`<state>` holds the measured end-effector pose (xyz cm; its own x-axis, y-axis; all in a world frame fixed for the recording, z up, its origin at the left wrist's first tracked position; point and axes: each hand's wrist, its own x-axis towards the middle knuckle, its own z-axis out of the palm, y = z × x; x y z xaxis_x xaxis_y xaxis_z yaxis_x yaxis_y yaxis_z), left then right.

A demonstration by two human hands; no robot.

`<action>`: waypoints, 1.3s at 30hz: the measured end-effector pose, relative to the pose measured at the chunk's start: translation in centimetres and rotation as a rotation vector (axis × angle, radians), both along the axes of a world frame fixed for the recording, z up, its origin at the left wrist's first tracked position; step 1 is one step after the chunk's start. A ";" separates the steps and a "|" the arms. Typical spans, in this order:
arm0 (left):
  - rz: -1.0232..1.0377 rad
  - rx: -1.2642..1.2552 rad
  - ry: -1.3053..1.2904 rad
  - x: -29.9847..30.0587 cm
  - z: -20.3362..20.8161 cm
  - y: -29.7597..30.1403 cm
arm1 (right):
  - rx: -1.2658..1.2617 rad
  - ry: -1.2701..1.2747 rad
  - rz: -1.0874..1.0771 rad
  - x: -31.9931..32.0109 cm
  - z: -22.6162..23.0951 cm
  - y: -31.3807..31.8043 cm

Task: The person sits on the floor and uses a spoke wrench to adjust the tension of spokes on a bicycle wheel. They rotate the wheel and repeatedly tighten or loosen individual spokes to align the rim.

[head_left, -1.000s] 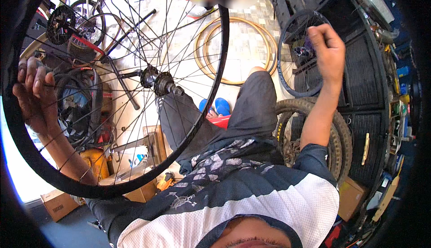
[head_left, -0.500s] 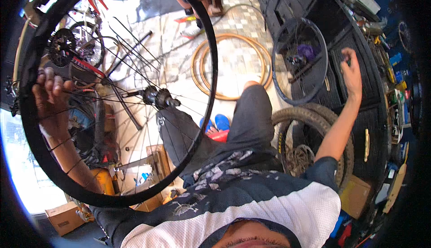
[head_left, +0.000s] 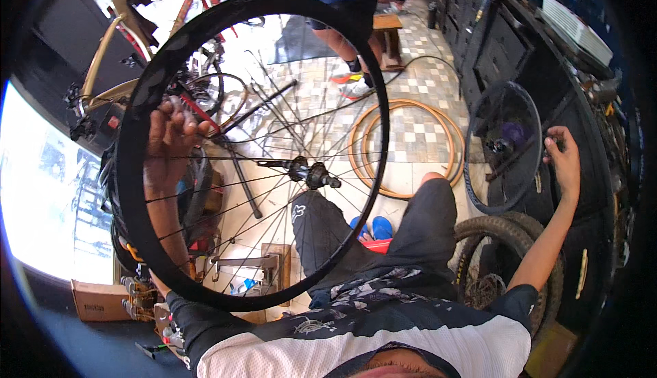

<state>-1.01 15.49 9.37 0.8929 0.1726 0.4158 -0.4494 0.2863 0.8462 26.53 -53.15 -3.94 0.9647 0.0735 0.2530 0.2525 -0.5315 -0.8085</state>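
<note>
A large black-rimmed bicycle wheel (head_left: 130, 166) stands raised before me on the left, its dark hub (head_left: 308, 172) and thin spokes facing me. My left hand (head_left: 168, 145) grips its left side, fingers curled at the inner edge of the rim. Out to the right, my right hand (head_left: 564, 159) is held up with thumb and fingertips pinched together; what sits between them, if anything, is too small to make out. Close by that hand, a second thin-tyred wheel (head_left: 471, 162) leans against the black drawers.
Two tan hoops (head_left: 354, 138) lie on the tiled floor ahead. Knobby tyres (head_left: 499, 226) stand by my right leg. A person (head_left: 335, 39) stands beyond the wheel, near a wooden stool (head_left: 388, 23). Bicycle frames (head_left: 102, 77) fill the far left; a cardboard box (head_left: 99, 300) sits lower left.
The view has swung left, shifting everything rightward and down in the picture. More of the standing person shows. My left hand keeps its hold on the wheel; my right hand stays raised.
</note>
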 end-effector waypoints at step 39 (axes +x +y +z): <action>0.096 0.092 -0.162 1.9 -1.4 -9.4 | 0.763 0.238 0.789 -7.2 -3.2 39.0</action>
<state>0.84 6.09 7.95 0.7942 0.2084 0.5708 -0.6035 0.1608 0.7810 19.33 -14.16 -7.10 0.7461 0.5901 0.3084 0.0953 0.3637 -0.9266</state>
